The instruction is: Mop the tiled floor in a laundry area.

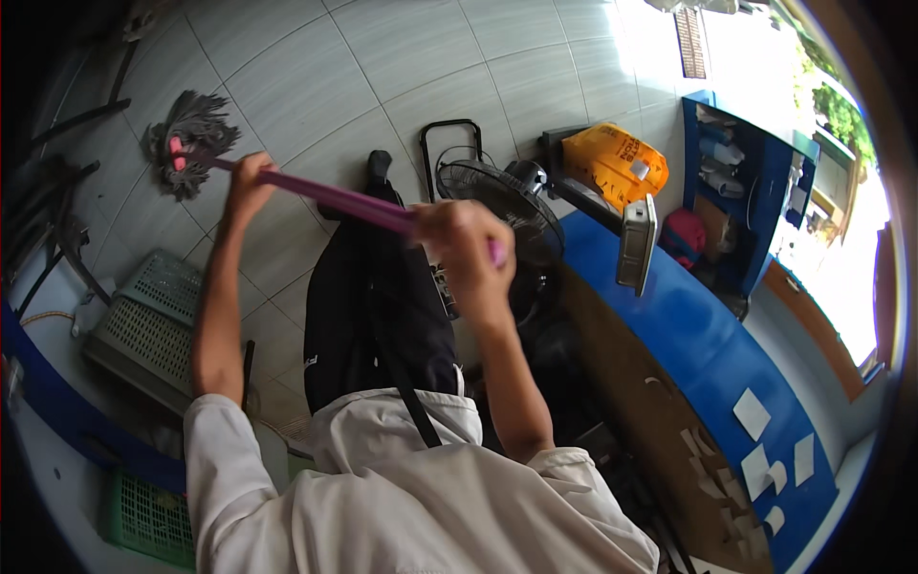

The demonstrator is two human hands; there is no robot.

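Observation:
My left hand (251,183) grips the purple handle (337,197) of a string mop partway along, near the mop head. Around the handle's upper end, my right hand (466,240) is closed, and the purple tip shows beside its fingers. The grey strings of the mop head (193,136) lie spread on the tiled floor (423,43) at the upper left, with a pink connector (177,153) at their middle. My dark-socked foot (379,166) shows below the handle's line.
A black fan (480,179) stands right of my legs, beside a blue cabinet (674,337). An orange plastic bag (617,161) lies behind it. Plastic crates (147,337) stand at left, with dark metal-framed furniture (68,215) near them. A blue shelf unit (753,194) stands at right.

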